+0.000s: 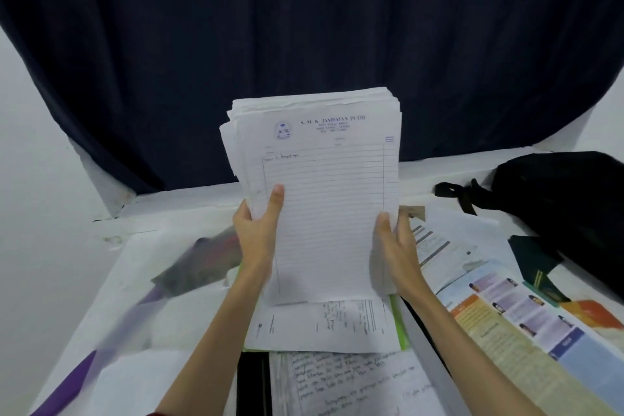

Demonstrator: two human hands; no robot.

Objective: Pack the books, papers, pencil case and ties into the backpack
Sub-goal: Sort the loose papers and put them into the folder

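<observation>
You are holding a thick stack of white lined papers (324, 192) upright between both hands, its printed letterhead facing you. Your left hand (258, 230) grips the stack's left edge, thumb laid across the front sheet and fingers hidden behind. Your right hand (393, 241) clasps the right edge, thumb on the front and fingers curled round the side. The stack's lower edge stands on or just above a loose white printed sheet (320, 326) lying directly below your hands; which of the two, you cannot tell from this view. That sheet rests on a bright green folder (400, 324), whose edge shows just below your right wrist.

Nearer to you than your hands, between your forearms, lies a white page of handwritten notes (351, 382). To the right of your right hand, open books with colourful printed pages (506, 317) spread over the white table (175, 216). Beyond them, well to the right of your right hand, the black fabric backpack (567, 192) lies on the table's far corner, a strap trailing toward the stack. Left of your left hand sits a blurred translucent plastic sleeve with purple and dark contents (189, 267). Behind the stack hangs a dark navy curtain (304, 27).
</observation>
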